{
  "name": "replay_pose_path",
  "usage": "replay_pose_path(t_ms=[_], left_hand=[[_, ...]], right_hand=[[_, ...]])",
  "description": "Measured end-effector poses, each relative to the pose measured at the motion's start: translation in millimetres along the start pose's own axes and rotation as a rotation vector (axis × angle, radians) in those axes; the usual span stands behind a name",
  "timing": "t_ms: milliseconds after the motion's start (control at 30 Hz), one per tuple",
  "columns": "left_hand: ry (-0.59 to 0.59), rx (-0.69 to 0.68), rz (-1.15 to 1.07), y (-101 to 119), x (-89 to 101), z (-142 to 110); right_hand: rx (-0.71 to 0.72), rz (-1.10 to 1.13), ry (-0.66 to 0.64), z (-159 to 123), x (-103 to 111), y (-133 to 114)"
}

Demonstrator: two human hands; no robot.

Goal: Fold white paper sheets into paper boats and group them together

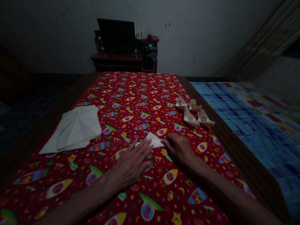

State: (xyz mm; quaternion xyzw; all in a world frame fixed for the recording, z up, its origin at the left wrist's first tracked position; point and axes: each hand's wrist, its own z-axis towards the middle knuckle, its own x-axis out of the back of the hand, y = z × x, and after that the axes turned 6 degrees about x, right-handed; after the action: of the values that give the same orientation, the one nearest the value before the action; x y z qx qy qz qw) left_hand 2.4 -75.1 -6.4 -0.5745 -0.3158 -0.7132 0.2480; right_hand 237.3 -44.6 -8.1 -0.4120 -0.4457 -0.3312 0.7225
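A small folded piece of white paper [153, 139] lies on the red patterned cloth [140, 125], its pointed top facing away from me. My left hand [133, 159] rests flat with fingers stretched over the paper's left part. At the paper's right corner is my right hand [180, 147], its fingers curled and the thumb and forefinger closed on that corner. Beyond it, to the right, stand several folded paper boats [191, 117] in a cluster. To the left lies a stack of paper sheets [78, 128], with writing on the top one.
The cloth covers a long table with dark wooden edges [211, 125]. A bed with a blue checked sheet [239, 125] is along the right. Against the far wall, a desk [117, 59] bears a monitor [116, 36] and speakers, with a red telephone [152, 38] beside them.
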Motion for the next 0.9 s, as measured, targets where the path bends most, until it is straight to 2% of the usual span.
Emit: replay_pose_path(t_ms=[100,167,267,367,400,533,633,767,867,900], left_hand=[[0.017,0.002,0.018,-1.6,1.0,-2.1],[0.028,0.011,0.03,0.3,-0.1,-0.5],[0.048,0.022,0.031,5.0,-3.9,5.9],[0.049,0.005,0.019,6.1,-6.6,11.4],[0.04,-0.001,0.02,4.9,-6.4,11.7],[0.003,-0.011,0.056,-6.7,-0.6,3.0],[-0.004,0.012,0.089,-17.7,3.5,-11.0],[0.034,0.043,0.126,-27.0,3.5,-27.4],[0.064,0.078,0.101,-28.9,3.5,-28.9],[0.085,0.09,0.074,-29.2,4.2,-26.6]], right_hand=[[-0.063,-0.02,-0.019,-2.9,7.3,-0.3],[-0.043,-0.1,0.028,-4.5,8.7,-4.4],[0.183,-0.185,0.105,-9.2,2.1,-16.2],[0.514,-0.093,0.006,-19.2,-8.2,-26.3],[0.537,-0.07,-0.032,-23.4,-10.0,-27.3],[0.472,-0.036,-0.15,-39.5,-3.1,-18.9],[0.439,-0.048,-0.154,-45.3,7.9,-9.2],[0.435,-0.092,-0.071,-40.1,8.0,-4.8],[0.479,-0.148,0.056,-26.1,-2.3,-9.6],[0.479,-0.179,0.063,-19.9,-5.8,-12.6]])
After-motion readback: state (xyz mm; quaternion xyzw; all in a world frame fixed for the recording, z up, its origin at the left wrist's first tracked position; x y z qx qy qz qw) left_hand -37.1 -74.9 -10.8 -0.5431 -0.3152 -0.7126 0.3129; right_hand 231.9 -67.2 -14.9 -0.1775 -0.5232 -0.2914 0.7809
